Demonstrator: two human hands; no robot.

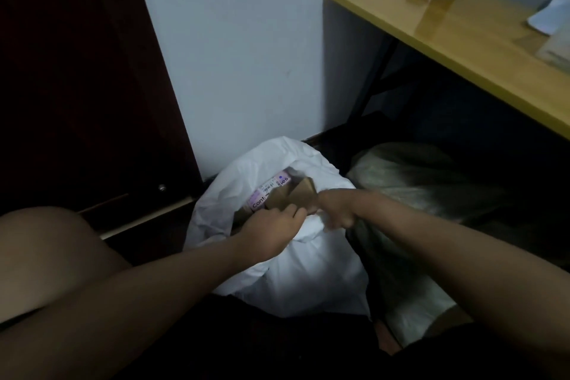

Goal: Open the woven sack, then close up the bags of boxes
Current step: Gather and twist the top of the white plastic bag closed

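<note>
Both forearms reach forward and down from the lower corners, converging on the mouth of a white plastic bag (287, 268) that sits on the floor against the pale wall. The left hand (271, 230) is curled at the near rim of the opening, fingers bent in against the bag's edge beside a brown cardboard box (300, 194); whether it grips plastic or cardboard cannot be told. The right hand (337, 210) is clenched in a fist, knuckles up, bunching a fold of the white plastic at the right side of the rim. Inside the gaping mouth a box with a pink label (271, 193) shows behind the brown one. Just right of the bag lies a greenish woven sack (431, 182), slumped in shadow under a yellow-topped table (462, 49). A bare knee (52, 256) fills the lower left
</note>
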